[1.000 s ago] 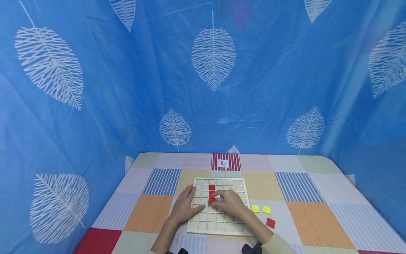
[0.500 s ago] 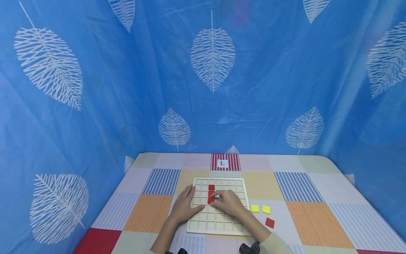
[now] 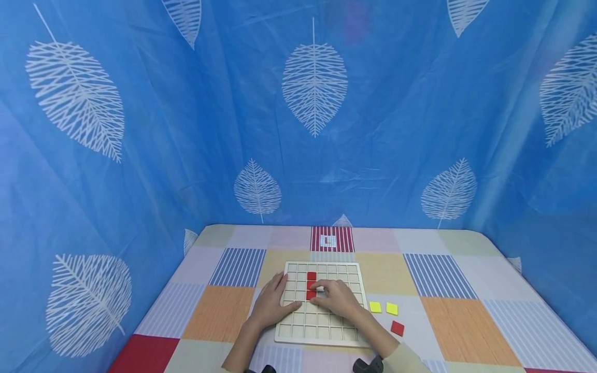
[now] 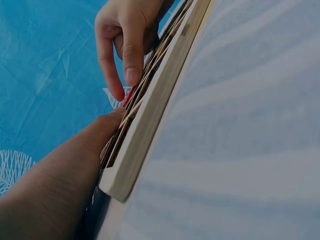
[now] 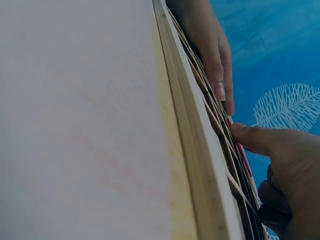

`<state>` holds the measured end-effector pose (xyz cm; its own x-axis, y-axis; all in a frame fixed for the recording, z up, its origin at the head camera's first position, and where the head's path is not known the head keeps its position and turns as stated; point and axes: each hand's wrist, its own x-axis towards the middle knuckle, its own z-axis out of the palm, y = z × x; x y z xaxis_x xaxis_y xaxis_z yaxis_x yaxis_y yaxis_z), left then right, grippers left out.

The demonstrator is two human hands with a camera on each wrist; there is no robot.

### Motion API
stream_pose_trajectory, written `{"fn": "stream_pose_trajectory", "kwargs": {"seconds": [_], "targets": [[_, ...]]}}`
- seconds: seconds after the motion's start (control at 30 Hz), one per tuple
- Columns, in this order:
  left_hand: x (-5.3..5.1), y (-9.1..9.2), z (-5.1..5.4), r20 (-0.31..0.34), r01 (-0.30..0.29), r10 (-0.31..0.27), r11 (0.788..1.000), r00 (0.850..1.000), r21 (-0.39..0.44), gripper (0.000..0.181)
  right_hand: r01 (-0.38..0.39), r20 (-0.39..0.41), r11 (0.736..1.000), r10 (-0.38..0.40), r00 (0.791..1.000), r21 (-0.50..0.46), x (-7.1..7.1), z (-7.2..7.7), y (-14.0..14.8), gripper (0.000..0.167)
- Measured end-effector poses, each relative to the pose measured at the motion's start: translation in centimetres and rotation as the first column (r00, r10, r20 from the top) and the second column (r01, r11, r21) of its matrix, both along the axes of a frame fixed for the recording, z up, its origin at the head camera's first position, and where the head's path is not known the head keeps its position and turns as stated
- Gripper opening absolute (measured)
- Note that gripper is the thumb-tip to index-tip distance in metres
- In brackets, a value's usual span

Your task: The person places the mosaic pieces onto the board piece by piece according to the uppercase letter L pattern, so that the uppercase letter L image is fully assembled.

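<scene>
Board point(image 3: 311, 332) under left hand point(image 3: 271, 306); right hand point(image 3: 341, 299) apparently pinching tile point(image 3: 310, 295).

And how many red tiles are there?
4: the top tile, middle tile and bottom tile in one column on the board, and a loose tile on the tablecloth. The right hand may hide more.

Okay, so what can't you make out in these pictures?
Head view: cells of the grid board under the right hand, which hides them.
Head view: fine details on the printed card, too small.
Left wrist view: faces of the red tiles, lost to the edge-on angle.
</scene>
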<state>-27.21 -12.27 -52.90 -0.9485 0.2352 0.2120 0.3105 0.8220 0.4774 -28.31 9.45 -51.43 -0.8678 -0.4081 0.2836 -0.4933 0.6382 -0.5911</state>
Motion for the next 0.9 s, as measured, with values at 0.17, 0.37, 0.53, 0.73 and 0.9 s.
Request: {"fn": "stream_pose_trajectory", "kwargs": {"seconds": [0.17,0.37,0.53,0.73,0.9], "targets": [[0.0,0.1,-0.4,-0.002,0.002,-0.002,1.000,1.000,0.011,0.091,0.001,0.022,0.999,0.000,1.000,-0.040,0.6,0.6,1.1,0.027],[0.1,0.0,-0.5,0.013,-0.003,0.003,1.000,1.000,0.015,0.093,0.012,0.011,0.998,-0.012,1.000,-0.063,2.1,2.1,4.4,0.022],[0.0,-0.1,-0.3,0.008,-0.011,0.011,1.000,1.000,0.019,0.093,0.041,-0.028,0.997,-0.043,0.999,-0.071,3.8,2.8,8.3,0.023],[0.1,-0.1,-0.3,0.016,-0.005,0.005,1.000,1.000,0.018,0.093,0.158,-0.033,0.986,-0.160,0.987,-0.046,6.7,2.3,12.9,0.025],[0.0,-0.1,-0.2,0.016,-0.003,0.003,1.000,1.000,0.015,0.092,0.253,0.026,0.967,-0.253,0.967,0.028,8.5,1.9,15.3,0.028]]}}
